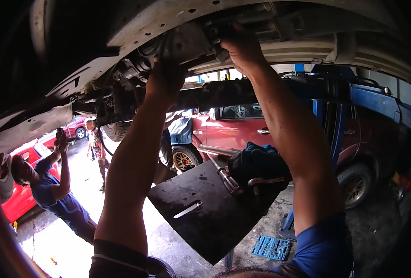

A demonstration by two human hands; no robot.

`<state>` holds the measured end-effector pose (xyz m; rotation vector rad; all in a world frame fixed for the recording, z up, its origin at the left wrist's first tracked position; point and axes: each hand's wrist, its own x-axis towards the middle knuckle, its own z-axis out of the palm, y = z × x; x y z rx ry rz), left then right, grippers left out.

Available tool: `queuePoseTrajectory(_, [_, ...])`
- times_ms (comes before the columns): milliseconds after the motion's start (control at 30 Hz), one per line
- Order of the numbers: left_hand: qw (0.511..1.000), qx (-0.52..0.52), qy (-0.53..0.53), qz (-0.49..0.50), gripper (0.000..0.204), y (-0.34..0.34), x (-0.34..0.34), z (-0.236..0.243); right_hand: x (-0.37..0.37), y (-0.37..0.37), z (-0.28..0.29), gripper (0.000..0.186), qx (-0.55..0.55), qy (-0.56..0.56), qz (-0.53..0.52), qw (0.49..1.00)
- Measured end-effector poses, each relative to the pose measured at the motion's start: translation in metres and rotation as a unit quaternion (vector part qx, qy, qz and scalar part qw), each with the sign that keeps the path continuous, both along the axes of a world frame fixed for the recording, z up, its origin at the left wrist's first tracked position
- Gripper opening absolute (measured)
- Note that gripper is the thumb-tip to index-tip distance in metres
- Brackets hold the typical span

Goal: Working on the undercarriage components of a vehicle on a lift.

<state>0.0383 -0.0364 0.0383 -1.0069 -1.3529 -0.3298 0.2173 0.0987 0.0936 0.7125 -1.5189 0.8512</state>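
Bracket [224, 34] under the raised car's underbody [136, 23], overhead; right hand [242, 46] nearer, fingers curled on it; left hand [166, 78] just left, finger state cannot be told

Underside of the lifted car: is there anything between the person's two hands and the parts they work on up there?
Nothing visible stands between. The left hand and the right hand both already touch the dark parts under the car's underside. The black tray with tools lies lower, between the forearms, not in the way.
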Motion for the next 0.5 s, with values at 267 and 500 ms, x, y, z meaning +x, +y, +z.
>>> queuePoseTrajectory(267, [0.998, 0.0, -0.044, -0.042, 0.042, -0.001, 0.012, 0.002, -0.004, 0.005, -0.003, 0.043, -0.011, -0.005, 0.043, 0.999])
queuePoseTrajectory(500, [0.968, -0.031, -0.097, -0.231, 0.047, 0.015, -0.029, 0.001, -0.005, -0.003, -0.009, 0.035, -0.004, -0.034, 0.052, 0.998])
